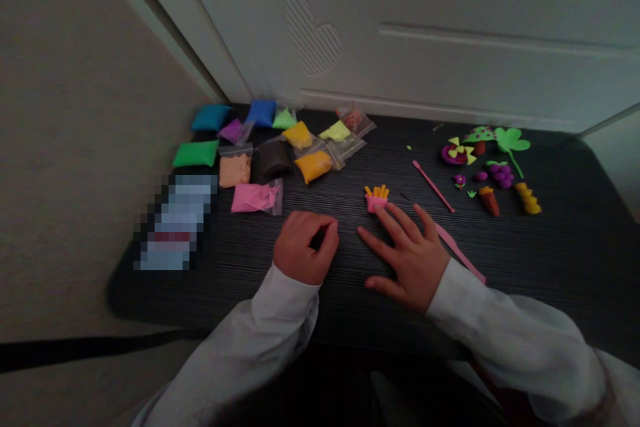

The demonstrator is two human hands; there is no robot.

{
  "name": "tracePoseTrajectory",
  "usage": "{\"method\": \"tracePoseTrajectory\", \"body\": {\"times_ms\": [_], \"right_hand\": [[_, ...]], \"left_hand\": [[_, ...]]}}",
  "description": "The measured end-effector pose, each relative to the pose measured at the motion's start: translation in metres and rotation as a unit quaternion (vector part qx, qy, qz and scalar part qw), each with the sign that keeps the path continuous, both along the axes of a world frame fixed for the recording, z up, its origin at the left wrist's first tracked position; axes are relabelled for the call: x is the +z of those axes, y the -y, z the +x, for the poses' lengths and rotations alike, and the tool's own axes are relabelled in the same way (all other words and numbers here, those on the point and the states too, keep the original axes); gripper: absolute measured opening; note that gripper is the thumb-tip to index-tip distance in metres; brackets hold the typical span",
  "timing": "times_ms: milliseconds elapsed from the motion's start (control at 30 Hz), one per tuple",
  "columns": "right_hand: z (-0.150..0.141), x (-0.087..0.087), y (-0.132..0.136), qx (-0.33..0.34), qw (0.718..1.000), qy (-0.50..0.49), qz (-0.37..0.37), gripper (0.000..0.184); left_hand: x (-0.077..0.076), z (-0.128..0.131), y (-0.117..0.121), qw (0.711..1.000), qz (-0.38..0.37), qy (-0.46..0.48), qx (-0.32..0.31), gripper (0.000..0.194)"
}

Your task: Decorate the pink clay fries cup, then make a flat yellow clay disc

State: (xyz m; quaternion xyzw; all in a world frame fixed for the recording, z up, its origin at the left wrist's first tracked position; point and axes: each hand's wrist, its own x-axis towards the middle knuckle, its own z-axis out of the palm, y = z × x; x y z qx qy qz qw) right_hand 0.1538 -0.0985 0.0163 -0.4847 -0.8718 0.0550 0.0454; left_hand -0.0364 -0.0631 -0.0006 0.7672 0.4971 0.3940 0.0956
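Observation:
My left hand (305, 247) rests on the dark tabletop with its fingers curled, and thumb and forefinger meet in a loop with nothing visible between them. Spread wide, my right hand (413, 253) lies palm down to the right. One of its fingertips reaches the lower edge of a small clay model of French fries (377, 199), yellow sticks in a pink holder. Partly under the right wrist is a pink clay knife (460, 253). A thin pink modelling stick (434, 187) lies beyond that hand.
Several bags of coloured clay stand at the back left, among them a pink one (256, 198) and a black one (273, 159). A blurred phone-like rectangle (177, 220) lies left. Clay grapes (500, 175), a clay cone (489, 201) and a green flower (513, 140) are right. A white panel (450, 60) borders the back.

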Motion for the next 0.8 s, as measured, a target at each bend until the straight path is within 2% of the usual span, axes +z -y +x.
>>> {"method": "tracePoseTrajectory", "body": {"times_ms": [67,200,333,467,600,733,800], "right_hand": [[0.0,-0.0023,0.0006,-0.016,1.0,-0.001,0.009,0.066],[0.0009,-0.0029,0.0026,0.019,1.0,-0.001,-0.004,0.065],[0.0019,-0.0022,0.0028,-0.022,1.0,0.005,0.012,0.064],[0.0003,-0.0025,0.0029,0.013,1.0,0.003,0.005,0.066],[-0.0007,-0.0035,0.0037,-0.023,1.0,0.003,0.018,0.065],[-0.001,-0.0041,0.0045,0.018,1.0,-0.005,0.005,0.065],[-0.0005,-0.004,0.0041,-0.008,1.0,-0.003,0.011,0.063]], "left_hand": [[0.0005,0.0002,0.0005,1.0,-0.006,-0.001,-0.001,0.008],[0.0009,0.0002,0.0014,1.0,-0.009,0.0,0.001,0.008],[0.0009,0.0006,0.0006,1.0,-0.006,0.001,0.0,0.007],[0.0011,0.0006,0.0004,1.0,-0.006,-0.002,-0.005,0.007],[0.0013,0.0,0.0013,1.0,-0.006,0.004,-0.005,0.008],[0.0012,0.0,0.0013,1.0,-0.009,0.004,-0.005,0.008],[0.0011,0.0001,0.0012,1.0,-0.007,0.003,-0.003,0.008]]}}
